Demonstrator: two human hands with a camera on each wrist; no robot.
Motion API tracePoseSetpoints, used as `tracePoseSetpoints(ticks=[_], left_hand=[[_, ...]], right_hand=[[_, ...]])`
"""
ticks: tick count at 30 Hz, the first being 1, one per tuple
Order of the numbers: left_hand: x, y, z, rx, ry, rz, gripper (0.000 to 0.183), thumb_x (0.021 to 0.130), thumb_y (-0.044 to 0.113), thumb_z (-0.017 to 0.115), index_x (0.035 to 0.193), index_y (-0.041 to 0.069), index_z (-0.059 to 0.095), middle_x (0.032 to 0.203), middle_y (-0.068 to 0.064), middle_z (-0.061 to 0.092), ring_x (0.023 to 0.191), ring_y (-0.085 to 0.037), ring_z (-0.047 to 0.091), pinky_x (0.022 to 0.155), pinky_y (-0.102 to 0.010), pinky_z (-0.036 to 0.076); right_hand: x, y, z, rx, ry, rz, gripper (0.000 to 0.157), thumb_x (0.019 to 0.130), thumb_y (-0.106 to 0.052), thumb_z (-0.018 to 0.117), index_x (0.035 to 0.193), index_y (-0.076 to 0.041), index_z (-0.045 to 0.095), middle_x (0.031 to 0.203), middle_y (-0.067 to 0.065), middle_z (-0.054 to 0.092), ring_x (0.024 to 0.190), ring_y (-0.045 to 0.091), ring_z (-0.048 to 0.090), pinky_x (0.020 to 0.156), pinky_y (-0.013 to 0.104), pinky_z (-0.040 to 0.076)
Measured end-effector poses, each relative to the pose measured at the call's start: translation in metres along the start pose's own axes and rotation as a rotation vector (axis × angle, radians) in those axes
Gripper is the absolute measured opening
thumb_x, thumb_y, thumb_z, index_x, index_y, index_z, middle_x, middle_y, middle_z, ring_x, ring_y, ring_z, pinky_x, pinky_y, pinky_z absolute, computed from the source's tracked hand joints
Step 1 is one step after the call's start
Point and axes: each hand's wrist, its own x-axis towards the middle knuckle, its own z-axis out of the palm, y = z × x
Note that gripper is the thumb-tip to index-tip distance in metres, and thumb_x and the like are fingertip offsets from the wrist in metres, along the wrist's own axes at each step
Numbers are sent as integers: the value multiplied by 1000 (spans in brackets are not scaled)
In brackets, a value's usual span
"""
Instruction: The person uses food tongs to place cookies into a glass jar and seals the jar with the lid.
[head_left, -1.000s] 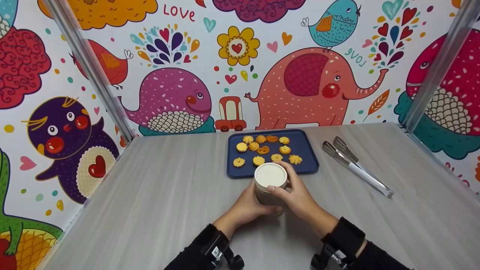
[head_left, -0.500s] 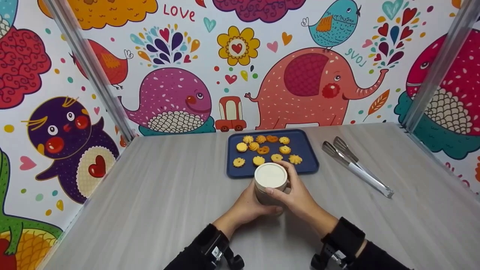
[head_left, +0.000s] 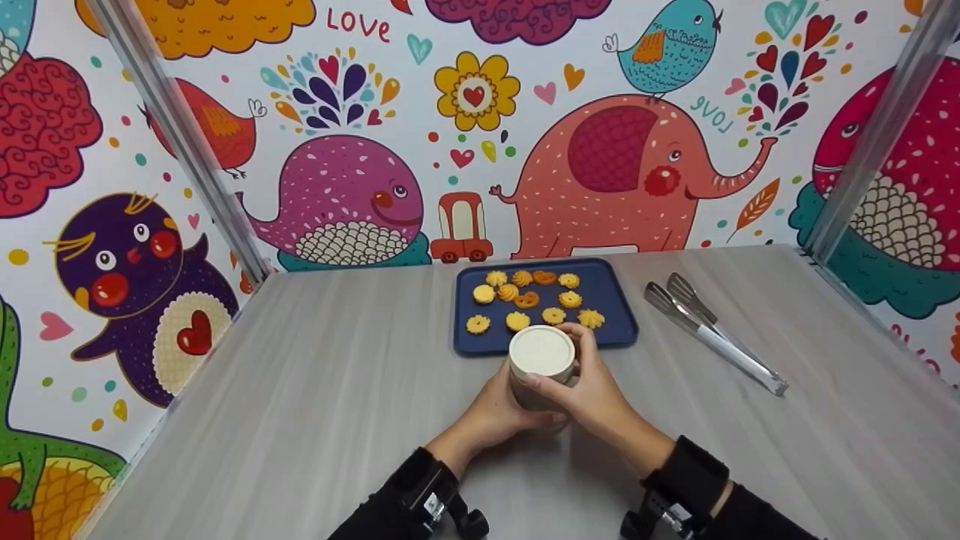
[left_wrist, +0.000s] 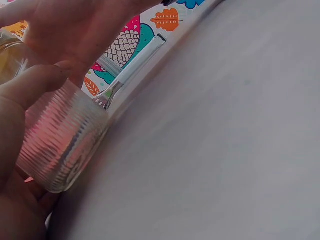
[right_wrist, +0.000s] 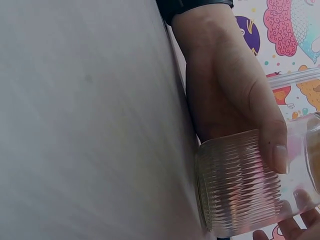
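A clear ribbed glass jar (right_wrist: 237, 182) with a round cream lid (head_left: 541, 350) stands upright on the table, in front of the tray in the head view. My left hand (head_left: 491, 414) grips the jar's body from the left, its thumb across the near side. On the right, my right hand (head_left: 602, 394) holds the lid by its rim, thumb at the near edge and fingers round the far right side. Both wrist views show the glass wall, and the left hand's thumb (right_wrist: 274, 145) lies over it. The jar's contents cannot be made out.
A blue tray (head_left: 469, 345) with several cookies (head_left: 526, 300) and pretzels lies just behind the jar. Metal tongs (head_left: 716, 337) rest on the table to the right. Patterned wall panels (head_left: 465, 150) enclose the back and sides of the grey table (head_left: 337, 375).
My right thumb has slid left along the near rim of the lid, and the right fingertips have shifted slightly right at the far side. The left hand and jar have stayed in place.
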Motion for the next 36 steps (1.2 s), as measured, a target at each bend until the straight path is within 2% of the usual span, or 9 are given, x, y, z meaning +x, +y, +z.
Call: tracePoseSetpoints(ticks=[6, 13, 22, 31, 36], left_hand=[[0, 0, 0, 8, 3, -14, 114, 75, 22, 97, 166, 18, 29, 159, -5, 48, 146, -24, 46, 121, -51, 36], [0, -1, 0, 14, 8, -21, 113, 75, 22, 97, 166, 17, 30, 159, -5, 48, 145, -24, 47, 121, -51, 36], [-1, -1, -1, -17, 4, -17, 114, 75, 21, 97, 167, 19, 29, 160, -4, 48, 145, -23, 46, 121, -50, 36], [-1, -2, -2, -5, 4, 0, 117, 74, 21, 98, 168, 18, 28, 159, -4, 49, 144, -21, 47, 120, -47, 36], [1, -3, -1, -5, 0, 11, 115, 75, 21, 97, 167, 18, 28, 160, -4, 48, 146, -22, 45, 123, -50, 33]], right_hand=[[1, 1, -2, 23, -19, -24, 75, 91, -21, 83, 152, -7, 43, 149, 14, 55, 138, 34, 53, 115, 62, 35], [2, 1, -4, 33, -32, -17, 74, 91, -22, 81, 154, -9, 45, 146, 10, 58, 137, 29, 53, 115, 58, 35], [2, 0, -4, 34, -37, -13, 72, 92, -22, 80, 154, -11, 45, 147, 10, 58, 138, 29, 52, 115, 59, 36], [1, 2, -3, 87, -67, -28, 83, 91, -23, 82, 159, -13, 35, 159, 13, 46, 148, 33, 43, 120, 66, 27], [0, 1, -2, 69, -56, -7, 86, 89, -25, 86, 157, -14, 35, 158, 12, 46, 147, 35, 45, 120, 65, 30]])
